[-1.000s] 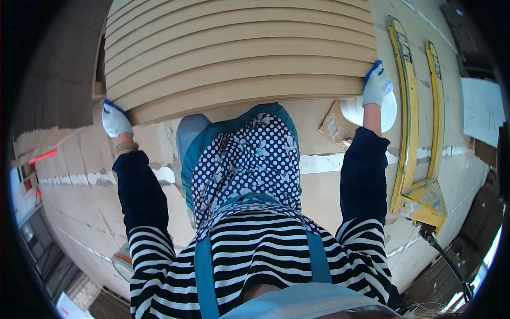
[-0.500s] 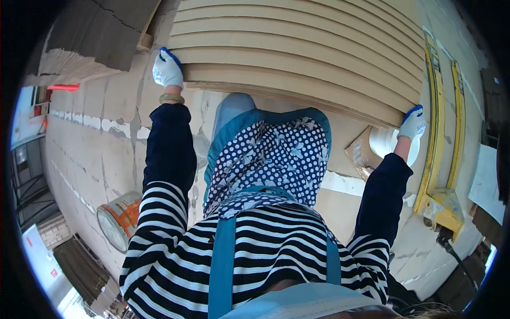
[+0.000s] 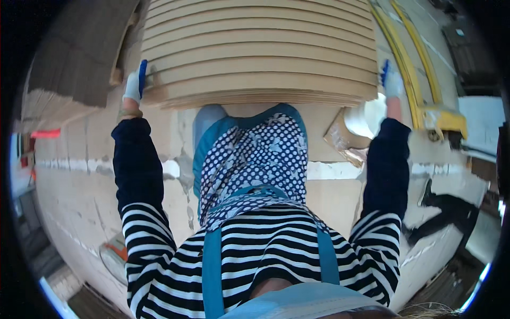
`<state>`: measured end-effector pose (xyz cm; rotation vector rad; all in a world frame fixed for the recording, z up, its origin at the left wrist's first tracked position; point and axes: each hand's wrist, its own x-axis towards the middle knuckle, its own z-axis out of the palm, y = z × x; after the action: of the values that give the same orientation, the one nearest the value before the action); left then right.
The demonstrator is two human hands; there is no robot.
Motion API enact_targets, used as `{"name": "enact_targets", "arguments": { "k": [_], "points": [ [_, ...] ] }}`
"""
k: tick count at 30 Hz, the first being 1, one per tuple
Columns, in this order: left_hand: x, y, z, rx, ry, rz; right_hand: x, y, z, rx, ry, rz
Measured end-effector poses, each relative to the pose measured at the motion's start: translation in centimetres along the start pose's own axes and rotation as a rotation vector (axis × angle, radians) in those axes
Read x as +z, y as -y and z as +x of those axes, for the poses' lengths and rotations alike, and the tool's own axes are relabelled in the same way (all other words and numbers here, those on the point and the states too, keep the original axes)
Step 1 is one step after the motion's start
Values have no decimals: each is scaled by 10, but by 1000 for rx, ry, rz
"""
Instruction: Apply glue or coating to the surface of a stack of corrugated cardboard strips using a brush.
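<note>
Tan corrugated cardboard sheets, a thick stack of them, lie flat between the two outstretched arms, filling the upper middle of the head view. Left hand, in a white glove with a blue palm, grips the stack's left edge, its fingers curled around that edge and pressed against the cardboard. Right hand, gloved the same way, clamps the right edge, fingers wrapped onto the side of the sheets. Below the stack's near edge hangs a blue polka-dot apron over a striped shirt. Just below the right fingers sits a white roll on a scrap of brown cardboard. Beyond the right fingers, outward, run long yellow rails. Flattened cardboard covers the floor beneath.
</note>
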<state>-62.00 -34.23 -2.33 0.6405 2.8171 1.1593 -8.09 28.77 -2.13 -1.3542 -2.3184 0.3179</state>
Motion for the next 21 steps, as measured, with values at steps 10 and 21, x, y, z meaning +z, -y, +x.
{"name": "enact_targets", "arguments": {
  "k": [10, 21],
  "points": [
    [11, 4, -36, -270, -288, 508, 42, 135, -66, 225, -91, -77],
    [-51, 50, -48, -208, -41, -191, 61, 109, -53, 134, -30, 243]
  ]
}}
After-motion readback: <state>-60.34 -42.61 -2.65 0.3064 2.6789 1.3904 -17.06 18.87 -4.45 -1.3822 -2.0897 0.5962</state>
